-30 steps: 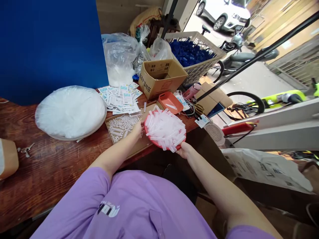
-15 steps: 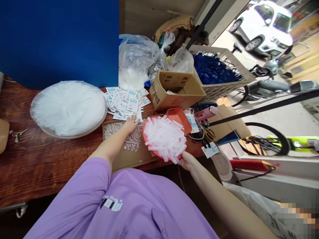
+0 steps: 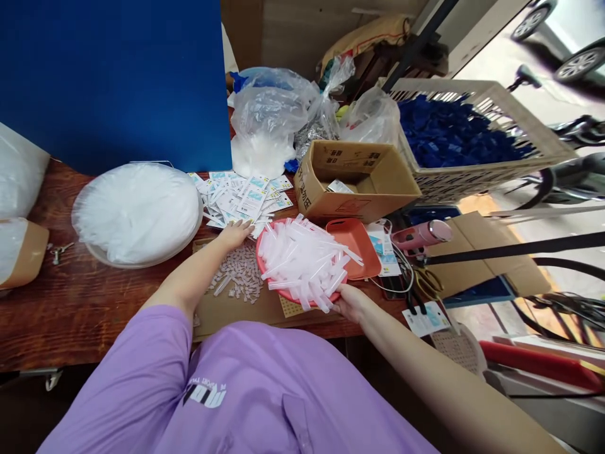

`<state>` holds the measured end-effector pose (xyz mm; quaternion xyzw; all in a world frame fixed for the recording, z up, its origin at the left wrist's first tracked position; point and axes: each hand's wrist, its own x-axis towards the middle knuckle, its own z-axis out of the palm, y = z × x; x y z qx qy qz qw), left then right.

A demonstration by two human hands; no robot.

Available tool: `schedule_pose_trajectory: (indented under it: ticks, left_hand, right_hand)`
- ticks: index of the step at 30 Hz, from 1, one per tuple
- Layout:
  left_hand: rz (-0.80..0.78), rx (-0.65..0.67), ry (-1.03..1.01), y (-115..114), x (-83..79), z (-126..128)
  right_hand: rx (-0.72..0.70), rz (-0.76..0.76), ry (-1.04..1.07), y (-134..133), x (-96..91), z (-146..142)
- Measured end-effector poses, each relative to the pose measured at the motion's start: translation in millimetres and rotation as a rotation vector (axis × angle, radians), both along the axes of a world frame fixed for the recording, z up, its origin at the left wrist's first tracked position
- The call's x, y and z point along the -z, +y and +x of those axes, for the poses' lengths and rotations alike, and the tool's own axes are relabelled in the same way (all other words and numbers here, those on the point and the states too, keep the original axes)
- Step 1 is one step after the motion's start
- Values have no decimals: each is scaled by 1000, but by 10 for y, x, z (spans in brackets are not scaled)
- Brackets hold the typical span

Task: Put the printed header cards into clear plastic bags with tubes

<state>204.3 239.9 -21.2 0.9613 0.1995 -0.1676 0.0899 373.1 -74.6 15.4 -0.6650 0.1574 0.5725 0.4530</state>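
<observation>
A red bowl (image 3: pixel 288 294) heaped with clear plastic tubes (image 3: pixel 302 258) rests at the near edge of the wooden table (image 3: pixel 85 315). My right hand (image 3: pixel 348 301) grips the bowl's near rim. My left hand (image 3: pixel 235 234) lies flat with fingers spread on the far end of a flat cardboard sheet (image 3: pixel 236 306), touching a scatter of small white caps (image 3: pixel 239 277). Just beyond its fingertips lies a pile of printed paper sachets (image 3: pixel 241 198).
A round tray of white material under plastic film (image 3: pixel 137 211) sits at the left. Behind stand an open cardboard box (image 3: pixel 354 180), clear plastic bags (image 3: pixel 269 126), an orange tray (image 3: pixel 357 249) and a basket of blue parts (image 3: pixel 454 135). A blue board (image 3: pixel 113 75) backs the table.
My left hand has let go of the bowl's left rim and moved left onto the cardboard with the caps. The bowl, held by my right hand, has come down onto the table edge.
</observation>
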Motion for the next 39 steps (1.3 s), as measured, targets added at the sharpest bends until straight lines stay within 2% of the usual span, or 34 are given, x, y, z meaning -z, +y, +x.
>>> schedule_pose_trajectory:
  ticks: [6, 12, 16, 20, 26, 31, 35, 39]
  left_hand:
    - [25, 8, 22, 175, -57, -486]
    - [28, -16, -3, 138, -41, -800]
    - [10, -6, -23, -52, -28, -982]
    - [6, 14, -13, -332, -90, -1161]
    - [8, 31, 10, -779, -236, -1371]
    - [16, 18, -26, -1123, -241, -1634]
    - [19, -7, -64, -1189, -171, -1957]
    - [14, -62, 9, -1036, -110, -2192]
  right_hand:
    - [-27, -6, -30, 211, -86, 40]
    - [-59, -12, -65, 304, -177, 60]
    - [-65, -7, -83, 244, -180, 68]
    - [-71, -17, -91, 122, -137, 103]
    - [-70, -54, -89, -138, -86, 160]
    - [-47, -73, -108, -369, -76, 209]
    - [-35, -67, -112, -501, -75, 273]
    - [-45, -87, -110, -564, -52, 295]
